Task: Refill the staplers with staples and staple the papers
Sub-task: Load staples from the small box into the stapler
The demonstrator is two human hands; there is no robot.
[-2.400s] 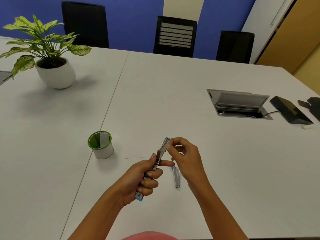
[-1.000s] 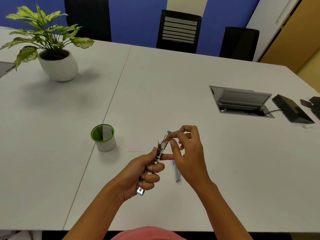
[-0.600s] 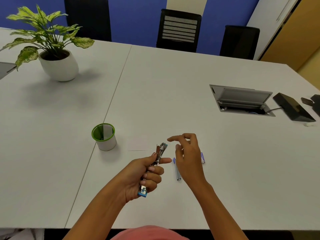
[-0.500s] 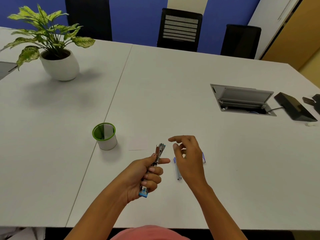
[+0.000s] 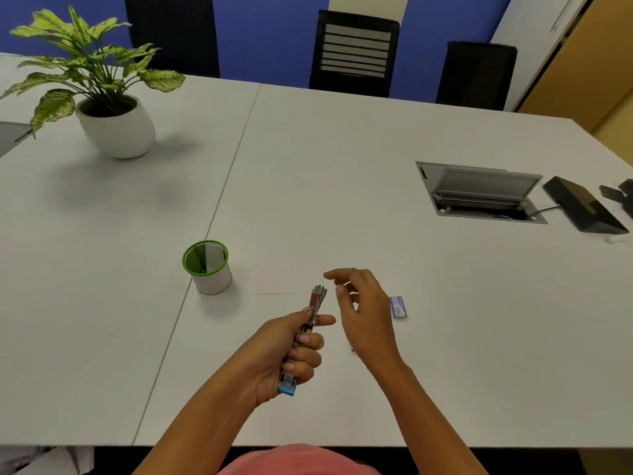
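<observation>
Head view: gripped stapler [image 5: 317, 301] in curled fingers of left hand [image 5: 291, 351], held right hand [image 5: 363, 317] slack and empty beside its tip, staple box [image 5: 398, 306] just beyond those fingers; refill apparently unfinished, stapling not yet begun.

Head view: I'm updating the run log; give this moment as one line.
left hand: grips stapler | right hand: loosely curled beside stapler tip, apart | staple box: on table, right of both hands

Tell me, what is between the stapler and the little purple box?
The right hand, fingers loosely curled, lies between the stapler and the purple box, seen in the head view.
</observation>
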